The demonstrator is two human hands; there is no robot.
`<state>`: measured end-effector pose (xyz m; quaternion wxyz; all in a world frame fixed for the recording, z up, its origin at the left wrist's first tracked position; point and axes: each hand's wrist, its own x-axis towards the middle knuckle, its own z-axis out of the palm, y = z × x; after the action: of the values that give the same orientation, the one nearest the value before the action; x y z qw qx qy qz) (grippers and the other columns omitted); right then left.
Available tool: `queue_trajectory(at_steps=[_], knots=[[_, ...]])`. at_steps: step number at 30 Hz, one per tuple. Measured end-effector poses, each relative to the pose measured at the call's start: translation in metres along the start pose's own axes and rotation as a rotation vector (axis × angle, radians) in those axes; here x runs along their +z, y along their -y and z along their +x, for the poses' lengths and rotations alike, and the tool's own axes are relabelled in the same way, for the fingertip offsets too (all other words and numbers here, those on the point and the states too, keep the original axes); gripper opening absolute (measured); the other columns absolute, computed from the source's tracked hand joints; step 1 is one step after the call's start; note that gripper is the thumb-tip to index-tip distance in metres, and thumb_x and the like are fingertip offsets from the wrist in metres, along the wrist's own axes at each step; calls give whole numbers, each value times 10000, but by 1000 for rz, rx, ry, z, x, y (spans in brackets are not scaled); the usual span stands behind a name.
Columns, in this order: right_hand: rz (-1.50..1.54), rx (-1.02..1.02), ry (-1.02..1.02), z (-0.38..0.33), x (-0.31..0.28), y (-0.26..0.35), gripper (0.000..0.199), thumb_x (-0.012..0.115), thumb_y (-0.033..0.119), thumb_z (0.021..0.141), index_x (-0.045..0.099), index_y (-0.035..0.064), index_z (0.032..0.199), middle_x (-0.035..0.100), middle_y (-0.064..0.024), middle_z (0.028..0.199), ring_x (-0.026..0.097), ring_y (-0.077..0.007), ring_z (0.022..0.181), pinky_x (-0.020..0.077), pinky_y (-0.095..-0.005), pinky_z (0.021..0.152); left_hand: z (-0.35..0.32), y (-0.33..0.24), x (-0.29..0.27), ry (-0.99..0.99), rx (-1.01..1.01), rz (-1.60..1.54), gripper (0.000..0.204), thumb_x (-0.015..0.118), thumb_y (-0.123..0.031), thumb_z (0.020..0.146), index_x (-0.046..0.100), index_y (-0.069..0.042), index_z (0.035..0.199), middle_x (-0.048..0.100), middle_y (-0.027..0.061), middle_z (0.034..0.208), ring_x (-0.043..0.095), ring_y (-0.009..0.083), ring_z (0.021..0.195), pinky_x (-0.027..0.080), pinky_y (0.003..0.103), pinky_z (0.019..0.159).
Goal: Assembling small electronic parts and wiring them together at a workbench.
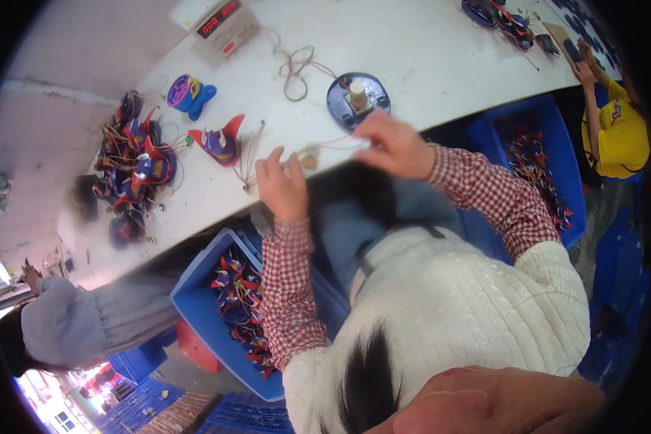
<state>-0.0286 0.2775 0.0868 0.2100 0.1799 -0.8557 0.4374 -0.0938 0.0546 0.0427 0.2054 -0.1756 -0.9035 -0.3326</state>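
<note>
Two hands work at the near edge of the white table (pixel 427 65), and the thing between them is a small tan part (pixel 309 160) with thin wires (pixel 336 141) trailing off it. The part lies just right of the left hand (pixel 282 189) and left of the right hand (pixel 392 147), so both are close, the left one closer. The left hand's fingers (pixel 273 163) are slightly spread and curled over the table edge, with the fingertips beside the part; whether they actually pinch it I cannot tell. The right hand is blurred, its fingers drawn together as if nipping the wire, but the blur hides the grip itself.

The wire runs roughly left to right, from the part toward the right hand, along the table's near edge. Just beyond the right hand, farther in, sits a round dark base (pixel 358 100) with a pale cylinder standing on it. Left of the left hand lies a red-and-purple toy piece (pixel 220 142), then a blue-and-purple one (pixel 190 94), and far left a heap of like pieces (pixel 132 163). A scale with a red display (pixel 220 27) stands at the far edge. Blue bins (pixel 195 289) hold more pieces below the table. Another person in yellow (pixel 618 134) works at the far right.
</note>
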Motion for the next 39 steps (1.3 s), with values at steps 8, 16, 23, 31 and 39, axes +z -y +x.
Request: queue_trajectory(at_steps=[8, 16, 23, 31, 39], knots=[[-175, 106, 60, 47, -20, -52, 320, 706, 128, 768, 594, 50, 1058, 561, -60, 929, 532, -158, 707, 447, -229, 631, 46, -85, 63, 302, 119, -156, 1025, 810, -420, 587, 313, 80, 1332, 428, 233, 1259, 438, 357, 1117, 314, 456, 990], [-328, 40, 92, 43, -13, -57, 240, 678, 134, 790, 594, 63, 1003, 572, -52, 932, 534, -165, 681, 451, -241, 627, 40, -71, 102, 200, 129, -110, 1046, 820, -454, 577, 319, 84, 1321, 423, 225, 1272, 435, 355, 1123, 311, 452, 974], [-266, -157, -185, 46, -30, -53, 176, 665, 128, 801, 589, 68, 948, 580, -40, 887, 523, -159, 640, 453, -249, 595, 45, -77, 92, 205, 69, -91, 962, 813, -404, 628, 334, 61, 1321, 422, 216, 1271, 438, 343, 1122, 318, 450, 971], [-401, 349, -55, 75, -69, -124, 238, 661, 230, 856, 603, 52, 1002, 640, -63, 872, 598, -148, 747, 469, -227, 665, 49, -2, -6, -204, 60, -236, 839, 823, -300, 664, 368, 45, 1280, 406, 221, 1221, 461, 311, 1082, 404, 383, 939], [-358, -127, -291, 100, -12, -36, 236, 642, 126, 846, 609, 56, 1069, 545, -34, 964, 511, -152, 802, 452, -240, 668, 75, 127, -38, 70, -423, -276, 875, 811, -225, 675, 311, 33, 1345, 433, 235, 1268, 437, 347, 1195, 390, 419, 1011]])
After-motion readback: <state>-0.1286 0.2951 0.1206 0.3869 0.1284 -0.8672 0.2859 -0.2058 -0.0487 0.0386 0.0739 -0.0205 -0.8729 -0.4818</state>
